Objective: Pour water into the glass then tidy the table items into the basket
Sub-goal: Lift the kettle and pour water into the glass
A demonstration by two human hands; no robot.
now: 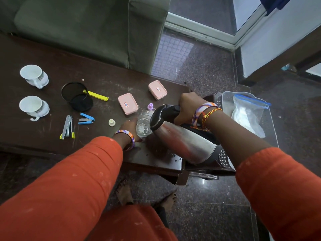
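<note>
A clear glass [143,126] stands near the front right of the dark wooden table [107,80], with water in it. My left hand [129,126] wraps around its left side. My right hand [186,108] grips the black handle of a steel kettle [187,141], which is tilted with its black-lidded spout over the glass rim. A clear plastic basket [271,126] sits to the right on a dark stool, holding a zip bag [248,113].
On the table lie two white cups [34,75] [33,106], a black mesh holder [76,95] on its side, a yellow clip [98,96], staplers [67,127] [86,118], two pink boxes [128,103] [157,90] and small caps [112,122] [150,106]. A green sofa [86,26] stands behind.
</note>
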